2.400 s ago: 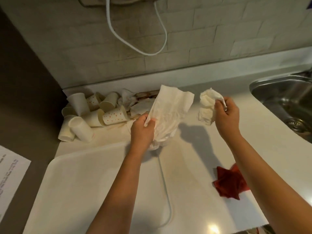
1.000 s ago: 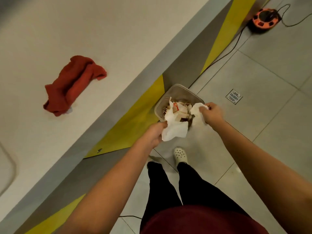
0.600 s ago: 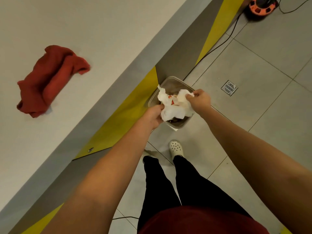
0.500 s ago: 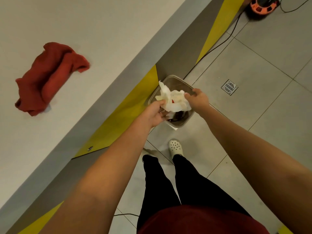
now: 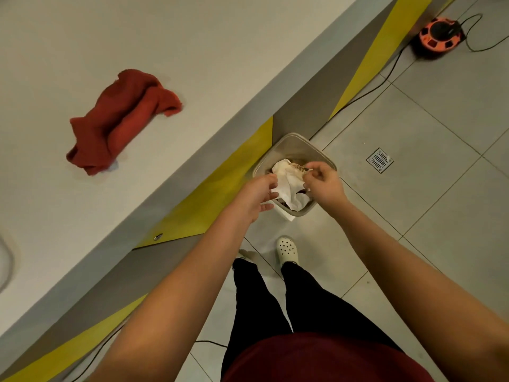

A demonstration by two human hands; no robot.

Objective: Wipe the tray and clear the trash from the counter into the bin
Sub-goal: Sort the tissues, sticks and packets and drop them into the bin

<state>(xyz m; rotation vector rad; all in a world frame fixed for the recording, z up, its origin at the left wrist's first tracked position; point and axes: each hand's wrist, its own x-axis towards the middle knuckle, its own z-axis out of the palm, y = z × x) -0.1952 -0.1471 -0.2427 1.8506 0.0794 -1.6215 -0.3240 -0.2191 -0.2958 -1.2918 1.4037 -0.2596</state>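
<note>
At the frame centre, both hands hover over the bin (image 5: pixel 292 142): left hand (image 5: pixel 254 198) and right hand (image 5: pixel 323 184), fingers loosely open, grip nothing; crumpled napkins (image 5: pixel 287 183) lie inside.

We count one red cloth (image 5: pixel 121 121) on the counter (image 5: pixel 220 51), one bin (image 5: pixel 294 150), one floor drain (image 5: pixel 380 160), one orange cable reel (image 5: pixel 438 37), and two hands: left hand (image 5: pixel 254 199), right hand (image 5: pixel 323 184).

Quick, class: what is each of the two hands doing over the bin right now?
Left hand: open, fingers spread, touching the white napkin over the bin.
Right hand: fingers curled; cannot tell if it grips anything.
</note>
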